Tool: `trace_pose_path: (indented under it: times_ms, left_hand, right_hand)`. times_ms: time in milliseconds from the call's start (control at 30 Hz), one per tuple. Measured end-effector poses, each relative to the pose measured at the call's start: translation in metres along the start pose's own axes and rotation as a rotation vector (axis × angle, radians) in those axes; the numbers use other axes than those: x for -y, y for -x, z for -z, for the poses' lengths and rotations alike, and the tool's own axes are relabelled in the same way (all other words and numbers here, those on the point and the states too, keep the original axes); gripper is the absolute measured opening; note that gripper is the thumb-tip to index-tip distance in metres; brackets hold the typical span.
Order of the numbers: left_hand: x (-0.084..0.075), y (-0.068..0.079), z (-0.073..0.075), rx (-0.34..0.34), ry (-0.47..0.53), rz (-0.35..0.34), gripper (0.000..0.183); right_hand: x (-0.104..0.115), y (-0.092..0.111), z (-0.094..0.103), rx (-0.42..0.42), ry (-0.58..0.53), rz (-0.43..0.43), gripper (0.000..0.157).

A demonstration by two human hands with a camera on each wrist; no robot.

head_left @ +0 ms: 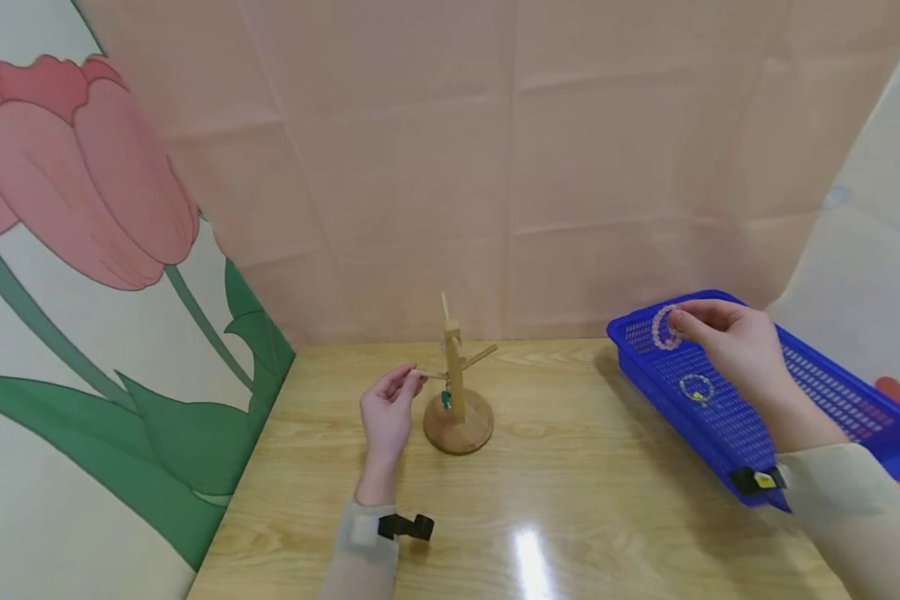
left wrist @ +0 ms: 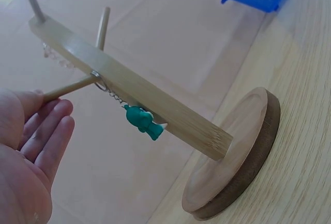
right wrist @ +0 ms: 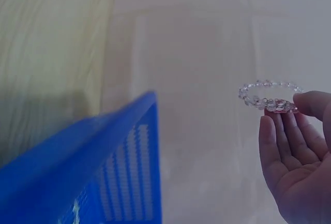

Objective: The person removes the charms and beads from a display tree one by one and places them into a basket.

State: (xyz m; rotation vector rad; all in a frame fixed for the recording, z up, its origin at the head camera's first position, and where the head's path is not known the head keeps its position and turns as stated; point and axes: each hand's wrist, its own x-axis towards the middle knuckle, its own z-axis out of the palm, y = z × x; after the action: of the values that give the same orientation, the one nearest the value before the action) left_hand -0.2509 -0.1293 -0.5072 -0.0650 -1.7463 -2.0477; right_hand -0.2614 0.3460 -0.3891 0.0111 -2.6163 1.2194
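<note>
My left hand (head_left: 390,410) pinches the end of a thin wooden peg (left wrist: 72,88) on a small wooden stand (head_left: 457,379). From that peg, close to the post, a green figure keychain (left wrist: 142,120) hangs by its metal ring and chain. Over at the right, my right hand (head_left: 742,350) pinches a pale pink, clear beaded bracelet (right wrist: 269,103) between thumb and fingers, above the blue basket (head_left: 660,421). Another bracelet (head_left: 696,388), with pale beads and a yellow bit, lies in the basket. Clear beads (left wrist: 54,56) show behind the post's upper part.
The stand's round wooden base (head_left: 457,437) rests on the wood-grain table (head_left: 555,467). Two more pegs stick out, one upward and one back to the right. A pink cloth backdrop (head_left: 495,167) hangs behind the table, and a tulip-patterned panel (head_left: 82,183) borders the left.
</note>
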Motion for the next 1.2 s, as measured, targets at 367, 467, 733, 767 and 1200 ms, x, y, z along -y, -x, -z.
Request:
trace_pose_path:
  times_ms: [367,467,733,767,1200]
  left_hand:
    - [0.001,-0.001,0.001,0.003,0.029,-0.010,0.021]
    - [0.002,-0.001,0.000,0.013,0.031,-0.015,0.021]
    - [0.001,-0.004,-0.004,0.007,0.024,-0.015,0.021]
    - [0.001,-0.004,-0.004,0.008,0.023,-0.018,0.021]
    - [0.003,-0.001,-0.002,-0.007,0.035,-0.019,0.023]
  right_hand:
    - [-0.052,-0.009,0.016,0.068,0.022,-0.060,0.055]
    - [-0.060,-0.010,0.022,0.086,0.003,-0.070,0.057]
    - [-0.080,-0.020,0.038,0.142,-0.011,-0.073,0.062]
    - [-0.083,-0.022,0.039,0.148,0.000,-0.074,0.062]
    - [-0.127,-0.030,0.047,0.278,0.092,-0.048,0.054]
